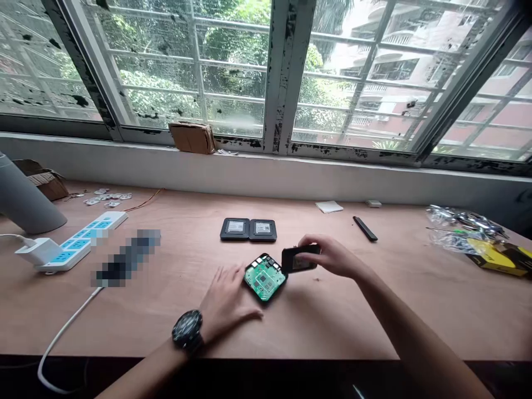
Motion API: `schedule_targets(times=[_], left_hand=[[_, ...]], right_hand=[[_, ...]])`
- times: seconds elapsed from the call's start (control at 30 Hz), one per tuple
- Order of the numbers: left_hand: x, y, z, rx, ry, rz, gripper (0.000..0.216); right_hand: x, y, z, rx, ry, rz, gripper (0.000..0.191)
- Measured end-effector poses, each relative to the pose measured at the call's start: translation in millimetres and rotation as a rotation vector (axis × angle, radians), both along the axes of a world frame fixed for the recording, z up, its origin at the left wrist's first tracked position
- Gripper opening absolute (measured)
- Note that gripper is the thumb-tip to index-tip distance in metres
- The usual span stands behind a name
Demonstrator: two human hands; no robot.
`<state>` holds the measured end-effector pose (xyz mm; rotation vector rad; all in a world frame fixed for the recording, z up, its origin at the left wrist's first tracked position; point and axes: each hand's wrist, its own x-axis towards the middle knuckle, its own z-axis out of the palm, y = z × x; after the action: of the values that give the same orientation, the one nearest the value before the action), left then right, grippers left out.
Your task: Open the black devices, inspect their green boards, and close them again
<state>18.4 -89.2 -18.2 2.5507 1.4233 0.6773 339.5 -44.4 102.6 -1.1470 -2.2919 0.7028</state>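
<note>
A green circuit board (264,279) sits in a small square black case on the table. My left hand (224,299) lies beside the case on its left, thumb and fingers spread, fingertips close to its edge. In my right hand (328,254) is a black square cover (296,259), pinched at its right side. The cover is tilted up on edge just above and right of the board; I cannot tell whether it touches the case. Behind them, two black square covers with white labels, a left one (235,229) and a right one (262,230), lie side by side.
A white power strip (85,241) with a plugged-in charger (37,252) stands at the left, its cable running off the front edge. A black bar (365,229) lies at the right. Plastic bags (465,219) and a yellow-black box (501,257) sit far right.
</note>
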Motion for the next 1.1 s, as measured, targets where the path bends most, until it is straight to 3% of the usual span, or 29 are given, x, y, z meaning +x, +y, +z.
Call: schedule_targets(times=[0.13,0.2,0.3,0.43,0.53,0.7,0.8,1.0,1.1], left_hand=[[-13.4,-14.1,3.9,0.050,-0.002,0.046,0.079],[-11.6,-11.7,5.8,0.061,-0.018,0.042,0.076],[-4.1,-5.0,4.6,0.044,-0.024,0.015,0.080],[6.8,-5.3,-1.0,0.024,-0.038,0.045,0.074],[13.7,-10.9,-3.7,0.041,-0.035,0.084,0.072],[9.2,-17.7,-3.9,0.057,0.033,0.067,0.068],[-9.4,-17.3,-2.9,0.033,0.109,-0.004,0.069],[-43.2,-9.2,-4.6,-0.069,0.203,-0.001,0.082],[-43.6,-8.6,-4.7,-0.102,0.208,-0.004,0.081]], right_hand=[[12.1,-15.4,3.4,0.344,-0.216,0.167,0.010],[23.6,-22.3,-11.1,0.457,-0.282,0.142,0.013],[45.4,-30.5,-48.9,0.513,-0.258,0.099,0.015],[65.2,-35.8,-97.9,0.486,-0.177,-0.068,0.020],[66.5,-35.5,-113.2,0.428,-0.230,-0.111,0.022],[61.0,-37.1,-113.2,0.324,-0.254,-0.170,0.032],[62.8,-39.5,-114.0,0.257,-0.204,-0.205,0.037],[76.8,-35.5,-115.7,0.083,-0.040,-0.258,0.037],[82.7,-35.7,-115.0,-0.049,-0.052,-0.290,0.068]])
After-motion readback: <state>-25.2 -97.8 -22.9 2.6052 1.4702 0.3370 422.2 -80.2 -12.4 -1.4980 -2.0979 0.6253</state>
